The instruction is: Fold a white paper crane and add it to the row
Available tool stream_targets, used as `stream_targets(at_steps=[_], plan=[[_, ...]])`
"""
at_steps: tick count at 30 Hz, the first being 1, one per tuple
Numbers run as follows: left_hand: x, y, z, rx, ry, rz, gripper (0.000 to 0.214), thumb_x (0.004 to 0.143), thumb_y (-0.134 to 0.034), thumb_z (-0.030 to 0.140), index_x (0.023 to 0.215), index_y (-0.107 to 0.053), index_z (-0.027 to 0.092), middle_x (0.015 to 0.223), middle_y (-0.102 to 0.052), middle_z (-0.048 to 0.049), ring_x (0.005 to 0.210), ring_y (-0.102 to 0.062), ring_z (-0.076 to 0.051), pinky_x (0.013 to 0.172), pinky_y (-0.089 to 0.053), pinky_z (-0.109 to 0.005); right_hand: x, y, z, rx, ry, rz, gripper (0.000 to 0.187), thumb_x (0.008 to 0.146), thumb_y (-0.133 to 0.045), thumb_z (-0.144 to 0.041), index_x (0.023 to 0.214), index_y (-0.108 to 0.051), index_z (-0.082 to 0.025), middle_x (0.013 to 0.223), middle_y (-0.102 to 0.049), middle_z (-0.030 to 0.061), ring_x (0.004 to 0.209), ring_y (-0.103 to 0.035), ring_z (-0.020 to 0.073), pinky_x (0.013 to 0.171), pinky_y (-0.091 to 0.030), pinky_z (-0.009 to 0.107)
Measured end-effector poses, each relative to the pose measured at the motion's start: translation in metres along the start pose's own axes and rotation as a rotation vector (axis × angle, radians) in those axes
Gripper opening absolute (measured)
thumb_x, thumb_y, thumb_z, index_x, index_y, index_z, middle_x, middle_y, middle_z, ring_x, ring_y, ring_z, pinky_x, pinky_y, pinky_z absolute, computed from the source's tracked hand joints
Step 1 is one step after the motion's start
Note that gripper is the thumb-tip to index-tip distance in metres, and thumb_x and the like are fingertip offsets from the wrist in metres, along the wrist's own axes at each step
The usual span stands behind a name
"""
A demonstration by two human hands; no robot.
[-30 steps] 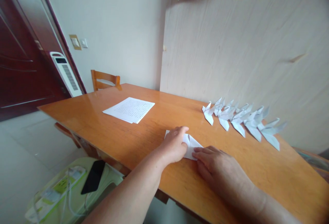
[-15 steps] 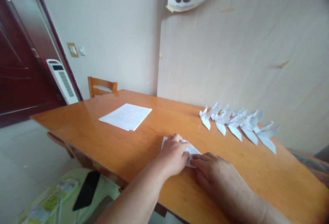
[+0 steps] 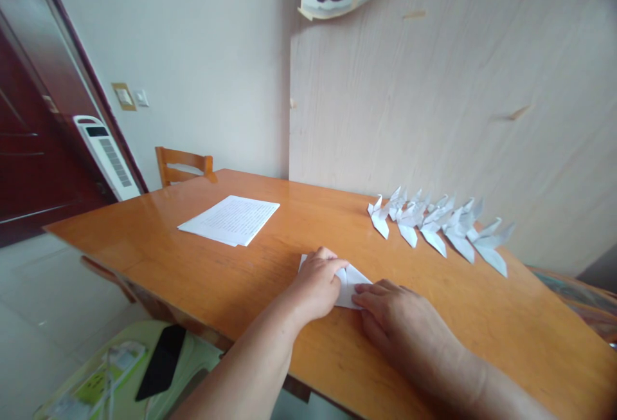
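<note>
A small folded sheet of white paper [image 3: 348,290] lies on the wooden table in front of me. My left hand [image 3: 315,286] covers its left part, with the fingers curled and the index finger and thumb pressing on it. On the right corner of the sheet rest the fingertips of my right hand [image 3: 402,317], held close together. Part of the sheet is hidden under both hands. Beyond them, at the right, several folded paper cranes [image 3: 489,246] stand in rows.
A stack of printed sheets [image 3: 229,222] lies on the table's left part. A wooden chair [image 3: 186,163] stands at the far end. Below the front edge, a pale green stool [image 3: 195,349] carries a black phone [image 3: 161,362] and a power strip [image 3: 94,386]. A wall borders the table's back.
The left thumb has drawn back toward the left hand, so more of the folded paper shows between the hands. The whole view has shifted slightly.
</note>
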State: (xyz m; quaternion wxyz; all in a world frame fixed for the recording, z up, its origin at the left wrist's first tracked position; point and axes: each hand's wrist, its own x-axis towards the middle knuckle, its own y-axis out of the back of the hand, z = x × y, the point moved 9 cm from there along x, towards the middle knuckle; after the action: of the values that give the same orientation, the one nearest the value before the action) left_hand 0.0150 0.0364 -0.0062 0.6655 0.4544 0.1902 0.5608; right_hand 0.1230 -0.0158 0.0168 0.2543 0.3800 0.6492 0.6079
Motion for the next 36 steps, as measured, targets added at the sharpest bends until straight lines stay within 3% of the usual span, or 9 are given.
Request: stream_targets(at_steps=[12,17,21,26,30,36], plan=[[-0.001,-0.001,0.006,0.083,-0.036,-0.026,0.046,0.087,-0.042,0.016,0.124,-0.066,0.029,0.124,-0.057,-0.0048,0.115,-0.052,-0.021,0.105,-0.039,-0.033,-0.001,0.001,-0.002,-0.014,0.000,-0.025,0.019,0.084,-0.051,-0.015,0.086,-0.068,-0.022,0.092,-0.071,0.0044,0.088,-0.063,0.0211,0.075,-0.045,0.031],[-0.003,-0.001,0.009,0.091,-0.041,-0.010,0.035,0.090,-0.051,0.036,0.121,-0.067,0.032,0.122,-0.056,-0.0053,0.114,-0.051,-0.024,0.103,-0.039,-0.037,-0.001,0.000,-0.003,0.006,0.003,-0.049,0.026,0.082,-0.050,-0.012,0.097,-0.069,-0.022,0.100,-0.072,0.0054,0.092,-0.063,0.0223,0.080,-0.047,0.033],[-0.003,-0.001,0.009,0.070,-0.038,-0.009,0.040,0.089,-0.052,0.052,0.120,-0.068,0.031,0.121,-0.057,-0.0063,0.114,-0.051,-0.026,0.102,-0.041,-0.037,-0.002,0.000,-0.003,0.025,0.015,-0.042,0.026,0.083,-0.051,-0.013,0.099,-0.070,-0.022,0.107,-0.072,0.0070,0.096,-0.064,0.0231,0.083,-0.048,0.034],[-0.002,-0.001,0.009,0.072,-0.026,-0.023,0.040,0.088,-0.054,0.054,0.119,-0.068,0.033,0.121,-0.057,-0.0058,0.114,-0.051,-0.026,0.102,-0.041,-0.037,-0.004,0.002,-0.001,0.068,0.025,-0.026,0.028,0.084,-0.050,-0.013,0.101,-0.070,-0.022,0.105,-0.072,0.0061,0.095,-0.065,0.0215,0.085,-0.048,0.033],[-0.002,-0.001,0.009,0.076,-0.025,-0.021,0.042,0.085,-0.057,0.054,0.120,-0.068,0.033,0.122,-0.057,-0.0060,0.115,-0.051,-0.027,0.102,-0.040,-0.037,-0.005,0.007,0.002,0.119,0.008,-0.007,0.025,0.086,-0.048,-0.015,0.090,-0.071,-0.023,0.096,-0.073,0.0040,0.089,-0.065,0.0200,0.081,-0.048,0.030],[-0.002,-0.003,0.007,0.094,-0.013,-0.022,0.041,0.083,-0.061,0.046,0.122,-0.066,0.035,0.122,-0.056,-0.0045,0.114,-0.051,-0.027,0.101,-0.041,-0.038,0.000,0.014,0.022,0.249,-0.085,0.106,0.026,0.088,-0.046,-0.015,0.090,-0.070,-0.023,0.086,-0.070,0.0027,0.081,-0.064,0.0175,0.074,-0.046,0.027]])
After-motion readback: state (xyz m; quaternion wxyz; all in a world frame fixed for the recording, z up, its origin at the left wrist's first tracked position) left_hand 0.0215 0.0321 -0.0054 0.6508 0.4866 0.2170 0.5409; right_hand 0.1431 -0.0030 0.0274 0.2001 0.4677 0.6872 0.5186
